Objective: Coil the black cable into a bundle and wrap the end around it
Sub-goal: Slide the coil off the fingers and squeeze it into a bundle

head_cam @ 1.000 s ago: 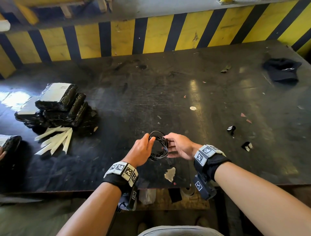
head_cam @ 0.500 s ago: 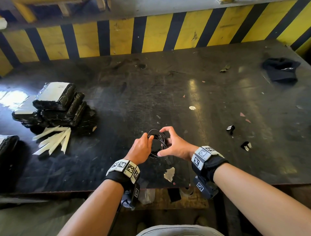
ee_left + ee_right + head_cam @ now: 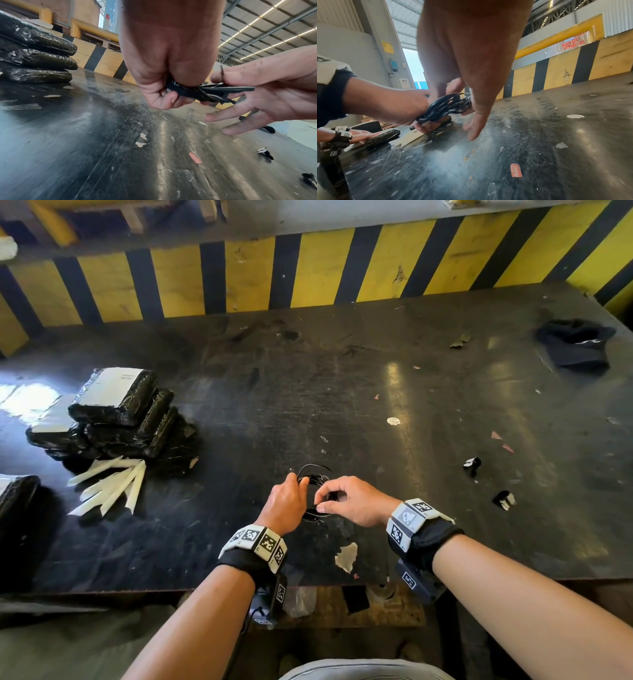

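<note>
The black cable (image 3: 315, 477) is a small coil held just above the dark table (image 3: 376, 392), near its front edge. My left hand (image 3: 286, 505) grips the coil's left side, fingers curled round the strands (image 3: 205, 92). My right hand (image 3: 352, 501) is on the coil's right side. Its thumb and forefinger pinch a thin strand of the cable, and a bit of it crosses the forefinger (image 3: 222, 73). The other right fingers (image 3: 476, 121) hang loose below the coil (image 3: 443, 106). Where the cable's end lies I cannot tell.
A stack of black wrapped packs (image 3: 116, 419) and white strips (image 3: 109, 487) lie at the left. Another person's hand (image 3: 361, 133) rests on a pack there. A black cap (image 3: 575, 344) sits far right, small black scraps (image 3: 472, 463) mid right. A yellow-black barrier (image 3: 308, 268) backs the table.
My right hand went from the coil's right side, arched over its top, and now pinches a strand at its near side. The coil has tipped flatter. My left hand kept its grip.
</note>
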Tool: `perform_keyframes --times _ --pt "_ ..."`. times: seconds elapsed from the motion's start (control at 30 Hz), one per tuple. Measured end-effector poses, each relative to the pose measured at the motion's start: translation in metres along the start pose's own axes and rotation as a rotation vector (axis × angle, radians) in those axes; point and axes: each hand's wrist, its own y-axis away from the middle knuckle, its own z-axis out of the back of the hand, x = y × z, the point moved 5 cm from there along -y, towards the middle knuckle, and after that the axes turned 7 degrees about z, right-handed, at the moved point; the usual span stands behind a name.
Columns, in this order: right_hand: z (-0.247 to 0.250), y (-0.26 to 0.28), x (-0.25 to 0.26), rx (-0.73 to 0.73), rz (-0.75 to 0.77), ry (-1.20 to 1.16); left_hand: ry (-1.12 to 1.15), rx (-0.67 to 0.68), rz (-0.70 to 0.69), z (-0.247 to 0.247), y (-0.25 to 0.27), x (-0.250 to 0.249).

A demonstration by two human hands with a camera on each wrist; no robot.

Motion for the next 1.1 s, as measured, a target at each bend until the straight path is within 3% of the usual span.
perform_keyframes --times 0.3,0.43,0.63,0.77,1.0,1.1 --pt "0.01 0.019 -0.002 0.128 0.05 -0.056 -0.013 -0.044 0.172 0.014 -0.001 0.021" --pt "0.01 0.019 -0.006 0.085 0.057 0.163 0.043 -0.057 0.164 0.016 0.001 0.011" --pt "0.011 0.013 -0.001 0.006 0.053 0.153 0.085 -0.083 0.135 0.021 0.001 0.004" --pt "0.016 0.005 -0.007 -0.138 -0.009 0.096 0.147 -0.08 0.1 0.021 0.003 -0.003" --pt "0.008 0.0 -0.012 -0.272 -0.101 -0.364 0.135 -0.104 0.073 0.025 0.011 -0.009" --pt "0.003 -0.001 -0.006 -0.221 -0.171 -0.65 0.117 -0.139 0.052 0.024 0.014 -0.007"
